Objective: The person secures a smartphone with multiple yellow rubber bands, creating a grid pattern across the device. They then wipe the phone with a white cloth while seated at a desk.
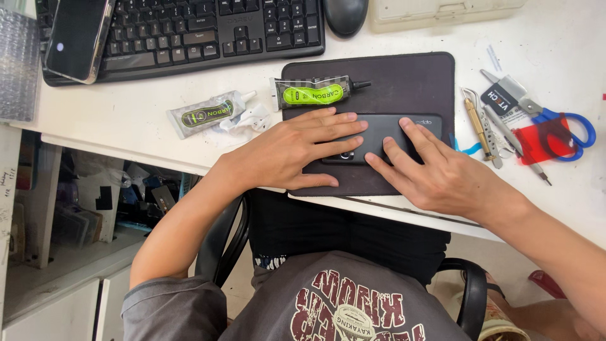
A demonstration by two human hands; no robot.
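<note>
A dark phone (385, 129) lies back side up on a black mat (404, 82) at the desk's front edge. My left hand (293, 151) lies flat over the phone's left part, fingers spread. My right hand (435, 173) presses its fingertips on the phone's right part. Both hands hold the phone down against the mat. A black glue tube with a green label (312, 93) rests across the mat's far left corner.
A second, pale glue tube (205, 113) and a small white piece (243, 120) lie left of the mat. Blue-handled scissors (562, 123), a brass tool (476, 123), tweezers and a red card lie at the right. A keyboard (208, 28) with another phone (76, 38) and a mouse (345, 16) lie at the back.
</note>
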